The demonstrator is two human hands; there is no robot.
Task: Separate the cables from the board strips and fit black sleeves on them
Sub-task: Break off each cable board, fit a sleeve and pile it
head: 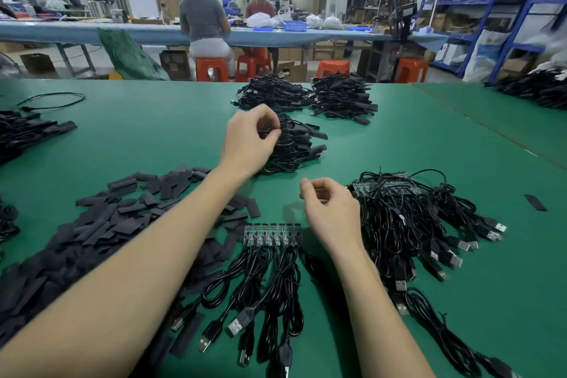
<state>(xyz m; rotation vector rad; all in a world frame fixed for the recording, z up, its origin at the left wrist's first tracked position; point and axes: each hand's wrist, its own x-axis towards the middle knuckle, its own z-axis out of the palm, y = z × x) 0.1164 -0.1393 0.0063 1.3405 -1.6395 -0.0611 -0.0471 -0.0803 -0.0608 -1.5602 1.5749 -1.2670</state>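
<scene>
**Board strip with cables, near edge of green table; both hands forward of it**

Board strip (272, 235) lies flat on the green table (153, 132), near the middle, just in front of the person. Its USB cables (270, 288) trail toward the near edge in loose coils, plugs at the ends. The strip's left end touches the spread of flat black sleeves (101, 224), which covers the table's left side under and beside the left forearm.

Left hand (248, 139): arm stretched well forward across the sleeves, wrist bent slightly. Fingers curled, thumb and fingertips pinched together at the left edge of a pile of sleeved cables (294, 144). They meet on dark cable from that pile; which single cable, cannot tell.

Right hand (329, 209): arm reaches forward less far, hand hovering above the table just beyond the right end of the board strip. Fingers loosely curled, thumb near the index fingertip. Nothing visible between them; hand holds nothing that can be seen.

Right of this hand, just beside it: a heap of unprocessed cables on board strips (402, 218), strips at the far top of the heap, USB plugs fanned to the right. One stray sleeve (535, 202) lies well apart, further right.

Beyond the left hand: two more piles of sleeved cables (306, 95), side by side near the table's far edge. More dark cable heaps at the left edge (27, 132) and far right (537, 89).

Background: two people at a long blue bench (92, 31), orange stools (211, 69), blue shelving (491, 9) on the right.
</scene>
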